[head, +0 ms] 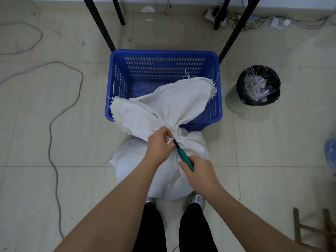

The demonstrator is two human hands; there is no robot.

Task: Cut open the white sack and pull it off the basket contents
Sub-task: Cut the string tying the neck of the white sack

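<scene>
White sack (163, 170) is standing at lower centre, bulging, its long axis running up the frame, its loose mouth draping into the blue basket (163, 57). Right hand (198, 171) is gripping a green-handled cutter (183, 157); left hand (160, 144) is pinching the tied neck (175, 137). Best practice: keeping the neck taut, blade angling away from fingers.

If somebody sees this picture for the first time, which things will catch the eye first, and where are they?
First comes the white sack standing on the floor at the person's feet, its loose top flopping over the blue basket behind it. At the tied neck, the left hand pinches the sack while the right hand holds a green-handled cutter to the tie. A black-lined bin stands right of the basket.
</scene>
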